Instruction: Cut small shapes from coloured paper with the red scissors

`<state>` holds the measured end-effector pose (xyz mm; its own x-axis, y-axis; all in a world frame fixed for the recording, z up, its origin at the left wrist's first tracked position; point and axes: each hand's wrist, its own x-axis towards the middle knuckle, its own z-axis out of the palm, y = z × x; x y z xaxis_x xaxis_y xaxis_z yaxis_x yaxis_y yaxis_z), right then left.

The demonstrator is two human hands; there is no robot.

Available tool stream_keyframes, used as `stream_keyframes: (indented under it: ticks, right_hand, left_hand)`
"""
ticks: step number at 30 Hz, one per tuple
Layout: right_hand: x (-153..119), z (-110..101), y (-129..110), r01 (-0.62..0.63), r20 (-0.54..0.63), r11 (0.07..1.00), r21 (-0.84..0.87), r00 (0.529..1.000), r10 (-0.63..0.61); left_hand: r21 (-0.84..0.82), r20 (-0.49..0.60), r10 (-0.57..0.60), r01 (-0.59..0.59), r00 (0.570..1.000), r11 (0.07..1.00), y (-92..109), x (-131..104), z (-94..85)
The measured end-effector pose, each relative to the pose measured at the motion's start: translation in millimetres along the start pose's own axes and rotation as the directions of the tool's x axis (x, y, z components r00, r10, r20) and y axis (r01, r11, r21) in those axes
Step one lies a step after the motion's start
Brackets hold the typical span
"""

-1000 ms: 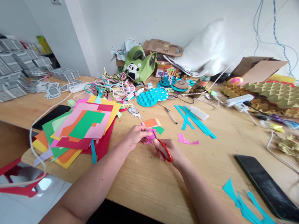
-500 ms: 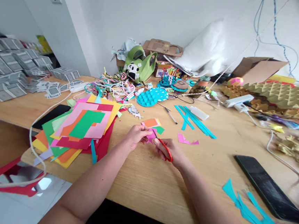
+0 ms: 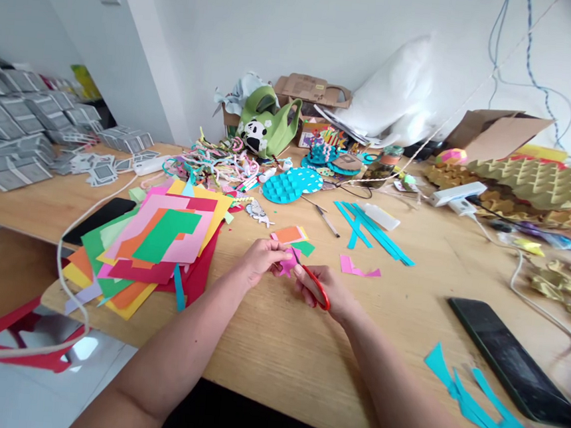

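1. Head view: the left hand [image 3: 260, 262] pinches a piece of pink paper [image 3: 288, 266] above the counter [image 3: 263, 352], inward from its near edge.
2. The right hand [image 3: 328, 286] grips red-handled scissors [image 3: 324, 298], blades at the paper.
3. Coloured sheets [image 3: 166, 237] lie piled by the counter's near left corner.

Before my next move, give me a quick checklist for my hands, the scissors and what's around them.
1. Left hand has a grip on the pink paper: ok, pinched in the fingers.
2. Right hand holds the scissors: ok, by the red handles.
3. Scissors clear of the left thumb: cannot tell; they look very close.
4. Area just beyond the pink paper free of other paper: not ok, the green piece and orange piece lie there.
5. Black phone away from both hands: ok, off to the right.
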<state>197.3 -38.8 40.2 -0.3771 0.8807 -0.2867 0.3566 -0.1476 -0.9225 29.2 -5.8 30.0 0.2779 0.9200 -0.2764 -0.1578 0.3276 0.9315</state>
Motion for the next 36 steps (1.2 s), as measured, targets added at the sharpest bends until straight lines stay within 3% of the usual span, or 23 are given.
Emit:
stream_keyframes:
  ticks: [8,15,23,36]
  right_hand:
    - [0.2,0.0,-1.2,-0.002,-0.015,1.000,-0.008,1.000,0.002]
    - [2.2,-0.4,1.9,0.008,-0.016,1.000,0.008,1.000,-0.008]
    - [1.7,0.3,2.6,0.012,0.013,1.000,0.022,1.000,-0.012]
    - [1.5,-1.2,1.7,0.014,-0.008,1.000,-0.023,1.000,-0.014]
  left_hand:
    - [0.010,0.019,0.009,-0.009,1.000,1.000,1.1,-0.7,0.1]
    - [-0.032,-0.048,-0.005,0.004,0.999,0.999,0.9,-1.3,2.1]
    - [-0.002,0.029,0.006,-0.006,1.000,1.000,0.7,-1.7,1.0]
    - [0.003,0.020,-0.004,0.004,1.000,1.000,1.5,-1.2,0.4]
